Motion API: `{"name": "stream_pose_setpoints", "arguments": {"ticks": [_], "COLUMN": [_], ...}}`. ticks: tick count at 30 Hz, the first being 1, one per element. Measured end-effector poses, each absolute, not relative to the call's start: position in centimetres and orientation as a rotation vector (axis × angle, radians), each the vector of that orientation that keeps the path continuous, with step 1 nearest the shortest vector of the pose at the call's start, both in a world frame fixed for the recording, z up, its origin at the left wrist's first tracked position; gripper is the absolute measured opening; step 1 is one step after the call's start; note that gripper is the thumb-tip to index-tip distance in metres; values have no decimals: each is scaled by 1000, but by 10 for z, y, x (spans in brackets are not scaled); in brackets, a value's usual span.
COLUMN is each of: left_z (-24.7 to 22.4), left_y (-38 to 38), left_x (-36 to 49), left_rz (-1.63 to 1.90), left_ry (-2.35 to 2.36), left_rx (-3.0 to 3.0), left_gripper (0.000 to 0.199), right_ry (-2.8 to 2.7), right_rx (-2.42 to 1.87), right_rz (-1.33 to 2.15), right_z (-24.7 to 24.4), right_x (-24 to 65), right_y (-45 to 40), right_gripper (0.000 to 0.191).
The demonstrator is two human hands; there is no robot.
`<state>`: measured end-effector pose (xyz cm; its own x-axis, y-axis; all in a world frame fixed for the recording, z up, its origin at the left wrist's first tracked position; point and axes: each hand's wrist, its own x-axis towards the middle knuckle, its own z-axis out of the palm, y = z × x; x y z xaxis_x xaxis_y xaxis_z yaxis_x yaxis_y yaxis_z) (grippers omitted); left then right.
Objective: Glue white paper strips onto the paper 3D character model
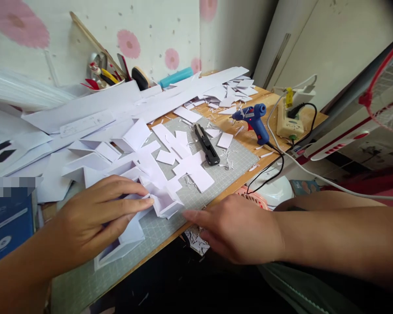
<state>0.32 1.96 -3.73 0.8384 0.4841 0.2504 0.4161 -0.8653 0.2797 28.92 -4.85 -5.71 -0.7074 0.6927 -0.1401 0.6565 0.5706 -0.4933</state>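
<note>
White foam-board box forms [165, 201] stand on the grey cutting mat [157, 233] near the table's front edge. My left hand [98, 213] reaches over them from the left, its index and middle fingertips resting at the wall of a small open compartment. My right hand [236, 229] is just right of that compartment, index finger pointing at its corner, the other fingers curled and partly hidden; whether it holds anything is not visible. Beyond lie flat cut pieces [194, 170] and a black utility knife [207, 146].
A blue glue gun [253, 120] stands at the right, its cord trailing to a power strip [290, 120]. Scraps [229, 93] and long white strips [170, 98] lie at the back, near a container of tools [109, 80]. A fan [389, 91] is far right.
</note>
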Motion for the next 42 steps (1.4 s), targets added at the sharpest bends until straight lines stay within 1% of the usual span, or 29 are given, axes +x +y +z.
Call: {"name": "stream_pose_setpoints", "arguments": {"ticks": [2, 4, 8, 11, 18, 31, 35, 38, 40, 41, 42], "left_z": [-36, -36, -38, -41, -40, -39, -40, -42, -44, -45, -45], "left_y": [21, 22, 23, 23, 24, 26, 26, 27, 27, 27, 27], "left_x": [3, 3, 3, 2, 3, 6, 7, 6, 5, 5, 5], "left_rz": [413, 424, 494, 480, 508, 588, 585, 581, 586, 590, 593], "left_ry": [674, 668, 660, 660, 614, 519, 499, 512, 527, 535, 543], "left_rx": [2848, 2859, 2831, 2828, 2867, 2908, 2903, 2885, 2868, 2859, 2853], "left_gripper": [41, 39, 34, 36, 38, 35, 35, 36, 36, 36, 35], "right_ry": [-2938, -3055, -3128, -3159, -3166, -3224, -3240, -3166, -2980, -2821, -2620], "right_rx": [-1035, -977, -967, -939, -1003, -944, -987, -1110, -1247, -1330, -1403], "right_rz": [498, 258, -12, -83, -187, -366, -349, -232, 27, 240, 508], "right_z": [-58, -59, -54, -52, -52, -61, -59, -55, -55, -56, -58], "right_x": [288, 287, 282, 279, 278, 287, 289, 290, 287, 284, 280], "right_y": [-49, -45, -35, -33, -36, -35, -35, -42, -51, -57, -64], "right_gripper": [56, 55, 49, 47, 50, 49, 50, 40, 34, 35, 39]}}
